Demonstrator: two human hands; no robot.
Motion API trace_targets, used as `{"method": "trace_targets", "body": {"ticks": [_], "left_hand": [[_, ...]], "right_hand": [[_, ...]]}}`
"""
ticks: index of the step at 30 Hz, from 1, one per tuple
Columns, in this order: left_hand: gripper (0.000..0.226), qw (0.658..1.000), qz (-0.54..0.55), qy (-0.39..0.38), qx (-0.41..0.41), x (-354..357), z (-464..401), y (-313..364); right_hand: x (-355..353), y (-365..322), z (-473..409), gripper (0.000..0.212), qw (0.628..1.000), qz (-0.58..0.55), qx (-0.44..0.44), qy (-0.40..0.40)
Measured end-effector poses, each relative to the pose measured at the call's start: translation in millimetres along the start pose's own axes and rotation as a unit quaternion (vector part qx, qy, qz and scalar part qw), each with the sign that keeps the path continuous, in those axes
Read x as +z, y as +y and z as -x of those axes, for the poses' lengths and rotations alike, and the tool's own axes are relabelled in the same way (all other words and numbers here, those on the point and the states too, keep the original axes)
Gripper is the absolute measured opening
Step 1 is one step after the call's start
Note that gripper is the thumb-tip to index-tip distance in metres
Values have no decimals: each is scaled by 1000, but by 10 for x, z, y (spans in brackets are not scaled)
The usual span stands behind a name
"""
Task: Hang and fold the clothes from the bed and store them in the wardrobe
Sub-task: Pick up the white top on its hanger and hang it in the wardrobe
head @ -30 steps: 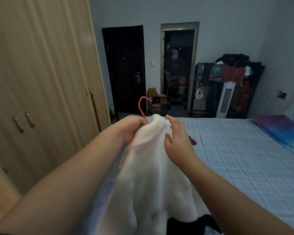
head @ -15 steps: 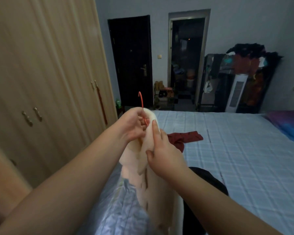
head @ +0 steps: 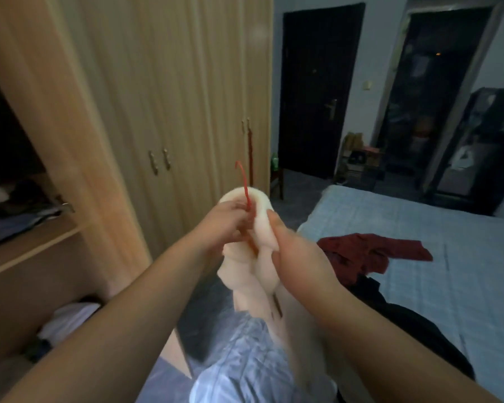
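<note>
A cream-white garment (head: 246, 274) hangs on a red hanger whose hook (head: 242, 177) sticks up out of its collar. My left hand (head: 226, 225) grips the collar and the hanger's neck from the left. My right hand (head: 296, 257) pinches the garment's collar from the right. Both hold it up between the bed and the wooden wardrobe (head: 157, 91). A dark red garment (head: 370, 254) and a black one (head: 402, 321) lie on the blue checked bed (head: 448, 257).
The wardrobe's left section stands open, with folded clothes on a shelf (head: 15, 216) and more below (head: 67, 318). Its other doors are closed. Behind the bed are a dark door (head: 312, 91), an open doorway (head: 437, 97) and a loaded clothes rack (head: 489, 146).
The view has swung left toward the wardrobe, bringing its open section into sight. Both hands keep hold of the white garment and hanger and have carried it toward the wardrobe.
</note>
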State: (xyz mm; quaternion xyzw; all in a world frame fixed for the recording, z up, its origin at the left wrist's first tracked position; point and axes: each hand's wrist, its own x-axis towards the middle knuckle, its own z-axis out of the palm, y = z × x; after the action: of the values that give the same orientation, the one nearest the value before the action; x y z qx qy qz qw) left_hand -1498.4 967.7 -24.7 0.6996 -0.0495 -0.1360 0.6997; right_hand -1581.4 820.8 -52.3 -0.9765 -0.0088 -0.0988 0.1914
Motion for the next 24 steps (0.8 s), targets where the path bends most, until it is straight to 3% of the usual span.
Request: {"method": "trace_targets", "body": {"ticks": [3,4,6,8,10,15,24], "left_hand": [[33,976,-192,90,60,-743,215,-124],[39,947,-283,119,95,-1011,324,-162],[53,854,-475,157,142,-1526,607,-278],[65,775,-585,196,138,-2013,915,-418],[70,744,-618,233,99,-2514,1197,-510],[66,711,-624,321,50,-3734,1817,-456],[67,633,-640,435,20,-5210,2611,113]], "right_hand": [[155,-517,-89,70,998,-8,-56,-29],[219,-716,-116,68,997,-10,-73,-35],[378,-1119,-155,60,994,-32,-98,-41],[560,-1557,-180,51,992,-58,-105,-46],[736,-2038,-209,54,987,-39,-145,-51],[1022,-3178,-357,56,977,-10,-192,-86],[1058,-4806,-750,47,954,10,-301,7]]}}
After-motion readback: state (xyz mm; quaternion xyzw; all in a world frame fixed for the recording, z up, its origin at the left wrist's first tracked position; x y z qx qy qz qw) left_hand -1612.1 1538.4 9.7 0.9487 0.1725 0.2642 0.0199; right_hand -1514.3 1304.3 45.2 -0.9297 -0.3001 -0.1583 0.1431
